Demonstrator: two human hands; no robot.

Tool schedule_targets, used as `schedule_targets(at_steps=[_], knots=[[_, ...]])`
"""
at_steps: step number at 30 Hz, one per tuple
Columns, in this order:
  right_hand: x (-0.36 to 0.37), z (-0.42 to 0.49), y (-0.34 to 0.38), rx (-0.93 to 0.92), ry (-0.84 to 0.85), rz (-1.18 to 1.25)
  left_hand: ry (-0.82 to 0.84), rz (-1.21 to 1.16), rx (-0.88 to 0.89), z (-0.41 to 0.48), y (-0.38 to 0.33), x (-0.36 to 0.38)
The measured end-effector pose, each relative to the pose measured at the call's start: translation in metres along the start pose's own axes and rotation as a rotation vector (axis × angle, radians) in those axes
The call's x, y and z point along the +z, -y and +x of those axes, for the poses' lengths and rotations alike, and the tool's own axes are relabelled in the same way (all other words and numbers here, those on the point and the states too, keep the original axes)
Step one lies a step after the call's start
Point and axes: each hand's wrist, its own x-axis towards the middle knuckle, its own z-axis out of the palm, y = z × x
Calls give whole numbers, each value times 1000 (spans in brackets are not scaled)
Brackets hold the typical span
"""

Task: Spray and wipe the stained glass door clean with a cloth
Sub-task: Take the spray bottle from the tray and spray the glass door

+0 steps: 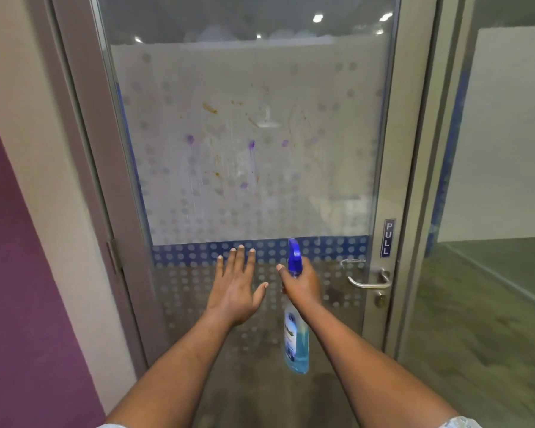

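The glass door (337, 168) fills the view, frosted with a dot pattern and a blue band lower down. Brown smears and purple blobs with runs (229, 143) mark the middle of the pane. My right hand (300, 284) grips the neck of a spray bottle (295, 338) with a blue trigger head and pale blue liquid, held upright in front of the lower glass. My left hand (237, 284) is raised beside it with fingers spread and straight, holding nothing. No cloth is in view.
A metal lever handle (368, 281) and a lock sit at the door's right edge under a PULL sign (388, 237). The grey door frame (84, 149) and a purple and cream wall (19, 242) stand at the left. A fixed glass panel (501, 180) is at the right.
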Motion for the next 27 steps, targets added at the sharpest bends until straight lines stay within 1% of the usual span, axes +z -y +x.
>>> schedule_targets(at_steps=[8, 14, 20, 27], knots=[[-43, -60, 2, 41, -114, -21, 39, -63, 99, -41, -40, -12], [-76, -121, -12, 93, -181, -27, 109, -93, 170, -90, -71, 2], [-126, -179, -28, 157, -265, -43, 147, -163, 269, -132, -128, 12], [-213, -227, -44, 203, -385, -50, 170, -225, 395, -162, -217, 11]])
